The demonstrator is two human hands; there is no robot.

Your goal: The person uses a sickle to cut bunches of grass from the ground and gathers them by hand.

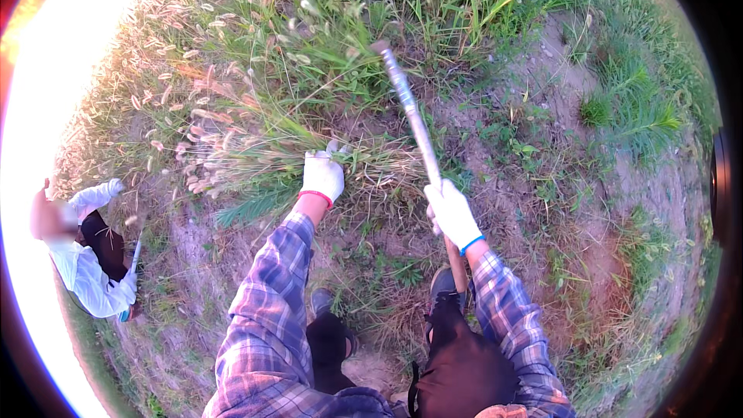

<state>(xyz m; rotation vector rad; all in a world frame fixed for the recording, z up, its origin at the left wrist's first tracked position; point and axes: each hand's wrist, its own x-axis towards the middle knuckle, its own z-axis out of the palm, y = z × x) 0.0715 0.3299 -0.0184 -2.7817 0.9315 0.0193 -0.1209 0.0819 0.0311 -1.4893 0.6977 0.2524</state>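
Note:
My left hand [324, 175], in a white knit glove with a red cuff, is closed around a bundle of long grass [255, 157] with bristly seed heads. The bundle lies across the view, its seed heads to the left and its stalks to the right. My right hand [454, 212], in a white glove with a blue cuff, grips the handle of a long tool [421, 133]. A wooden part shows below that hand, and a pale, banded length reaches up to a brownish end beside the standing grass. The tool's blade or head cannot be made out.
Tall bristly grass [325, 29] stands across the top and upper left. A co-worker [87, 261] in a white top crouches at the far left, with a tool in hand. Low weeds [598, 110] grow on the bare soil at the right. My shoes [444, 284] are below my hands.

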